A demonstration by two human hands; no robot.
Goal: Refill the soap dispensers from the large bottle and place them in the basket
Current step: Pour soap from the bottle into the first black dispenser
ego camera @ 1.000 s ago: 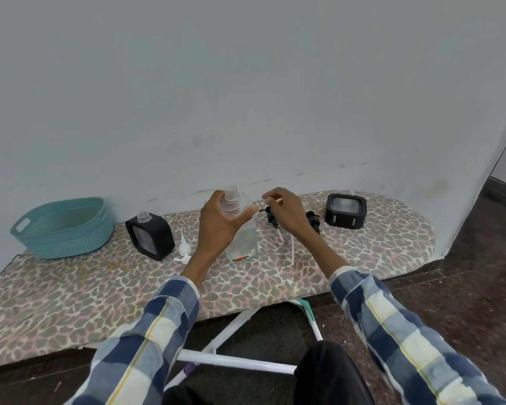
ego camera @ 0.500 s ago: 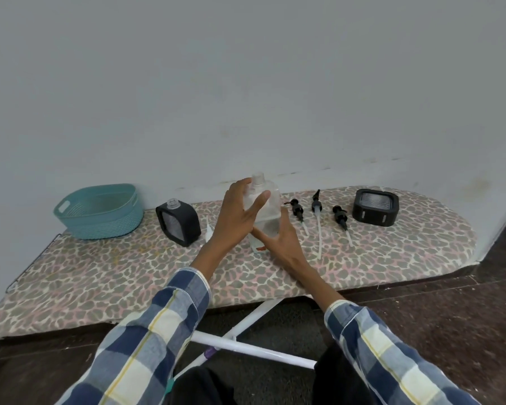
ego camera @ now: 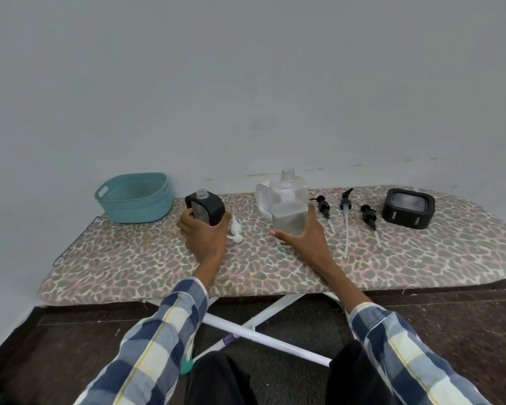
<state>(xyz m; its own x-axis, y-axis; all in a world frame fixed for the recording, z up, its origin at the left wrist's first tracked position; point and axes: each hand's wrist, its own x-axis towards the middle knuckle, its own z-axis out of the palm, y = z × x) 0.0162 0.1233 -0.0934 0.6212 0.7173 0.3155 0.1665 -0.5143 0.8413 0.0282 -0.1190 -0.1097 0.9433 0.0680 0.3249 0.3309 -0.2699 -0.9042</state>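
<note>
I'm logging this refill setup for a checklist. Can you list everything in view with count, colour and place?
basket: 1, teal, board's left end
upright dispenser: 1, black, capless, beside basket
white pump: 1, lying right of it
large bottle: 1, clear, open, centre
black pumps: 3, lying right of bottle
flat dispenser: 1, black, right end
ironing board: 1, leopard print
left hand: grips upright dispenser
right hand: holds large bottle

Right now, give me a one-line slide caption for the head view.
Left hand grips the black dispenser; right hand holds the large clear bottle on the ironing board.
</note>
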